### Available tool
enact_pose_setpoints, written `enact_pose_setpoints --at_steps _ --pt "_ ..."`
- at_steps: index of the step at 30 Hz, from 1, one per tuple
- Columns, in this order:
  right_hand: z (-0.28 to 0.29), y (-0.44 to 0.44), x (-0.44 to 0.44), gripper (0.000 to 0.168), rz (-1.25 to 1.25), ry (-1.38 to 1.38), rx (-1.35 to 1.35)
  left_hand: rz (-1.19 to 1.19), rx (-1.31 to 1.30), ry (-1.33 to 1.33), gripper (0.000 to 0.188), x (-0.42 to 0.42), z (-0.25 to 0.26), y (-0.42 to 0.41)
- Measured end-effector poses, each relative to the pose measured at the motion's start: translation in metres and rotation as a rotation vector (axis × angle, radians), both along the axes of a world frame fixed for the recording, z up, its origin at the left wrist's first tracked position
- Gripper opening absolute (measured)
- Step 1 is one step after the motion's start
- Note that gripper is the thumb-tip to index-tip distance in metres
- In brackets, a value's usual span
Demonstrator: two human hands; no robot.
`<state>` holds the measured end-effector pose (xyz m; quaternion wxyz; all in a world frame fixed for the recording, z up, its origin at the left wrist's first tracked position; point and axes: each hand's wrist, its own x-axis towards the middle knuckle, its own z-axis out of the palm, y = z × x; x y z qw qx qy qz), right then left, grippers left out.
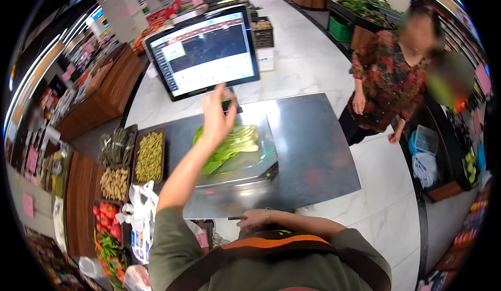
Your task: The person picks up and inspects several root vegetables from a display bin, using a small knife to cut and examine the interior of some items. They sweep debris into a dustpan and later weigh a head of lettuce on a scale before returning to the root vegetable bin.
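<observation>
My left hand (pixel 220 115) reaches over the weighing scale, one finger extended at the lower edge of a lit touchscreen (pixel 213 52). Its fingers are apart and hold nothing. Whether the fingertip touches the glass cannot be told. Beneath that forearm, green leafy lettuce (pixel 235 146) lies on the scale's platform (pixel 254 169), partly hidden by my arm. My right hand (pixel 253 217) rests close to my waist at the front edge of the steel counter plate (pixel 309 154). A thin dark piece shows by its fingertips; whether it is held is unclear.
Left of the scale stand trays of green pods or beans (pixel 149 156), ginger-like roots (pixel 114 183), tomatoes (pixel 107 216) and peppers (pixel 107 252). White plastic bags (pixel 143 205) hang beside them. A person (pixel 391 79) in a patterned top stands across the counter at right.
</observation>
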<state>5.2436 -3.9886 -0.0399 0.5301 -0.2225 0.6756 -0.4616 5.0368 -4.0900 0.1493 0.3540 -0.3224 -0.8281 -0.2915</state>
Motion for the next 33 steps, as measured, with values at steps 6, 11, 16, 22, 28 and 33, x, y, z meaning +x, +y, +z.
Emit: enact_pose_setpoints --at_steps 6,11,16,22,28,33 --pt "-0.04 -0.019 0.0 0.036 0.007 0.057 -0.13 -0.303 -0.275 -0.305 0.078 0.058 -0.066 0.045" --pt "-0.02 -0.016 0.013 0.038 -0.097 0.021 -0.056 -0.348 -0.392 -0.316 0.077 0.087 -0.096 0.041" --pt "-0.025 -0.013 0.009 0.037 0.043 0.103 -0.045 -0.444 -0.644 -0.26 0.077 0.102 -0.127 0.059" --pt "-0.02 -0.019 0.007 0.04 0.042 0.185 -0.082 -0.306 -1.059 -0.022 0.067 0.108 -0.166 0.089" --pt "-0.01 -0.011 0.006 0.039 0.022 0.163 -0.057 -0.223 -1.223 -0.009 0.063 0.107 -0.199 0.103" --pt "-0.005 -0.003 0.004 0.037 -0.024 0.093 -0.064 -0.273 -1.271 0.004 0.062 0.108 -0.198 0.099"
